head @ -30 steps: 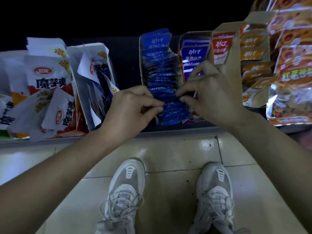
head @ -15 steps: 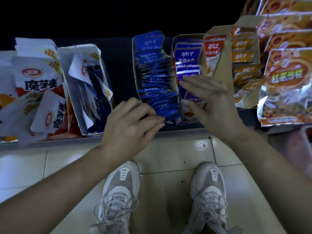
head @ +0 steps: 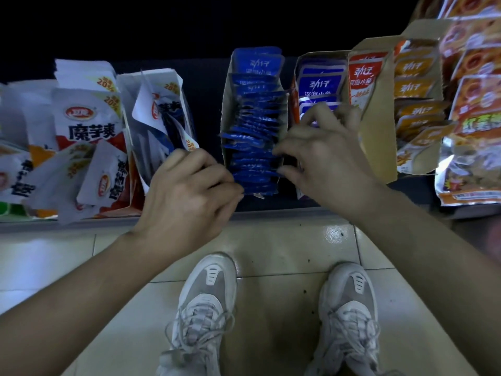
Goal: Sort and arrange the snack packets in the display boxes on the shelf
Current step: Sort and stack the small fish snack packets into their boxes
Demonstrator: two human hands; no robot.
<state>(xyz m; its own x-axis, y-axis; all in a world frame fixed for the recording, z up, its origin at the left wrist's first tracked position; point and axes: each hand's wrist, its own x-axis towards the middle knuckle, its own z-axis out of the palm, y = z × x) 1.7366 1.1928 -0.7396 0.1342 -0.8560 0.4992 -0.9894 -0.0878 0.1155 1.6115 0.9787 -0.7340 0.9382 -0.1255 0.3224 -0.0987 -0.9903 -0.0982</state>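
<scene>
The blue packets stand on edge in a tight row in the narrow cardboard display box at mid-shelf, and you have a hand at each side of the row's near end. Your right hand nips the right edges of the front packets between thumb and forefinger, with its other fingers curled up over the purple packets next door. Your left hand is curled, fingertips against the row's near-left corner; the back of the hand hides whether it grips a packet. The row leans and fans unevenly towards you, its front packet sitting close to the shelf edge. A dark gap lies between this box and the white box of jumbled packets to the left; on the right the purple packets touch it. Further right are a red packet and orange packets. Loose white packets crowd the far left. Below, your shoes stand on the pale floor tiles.
</scene>
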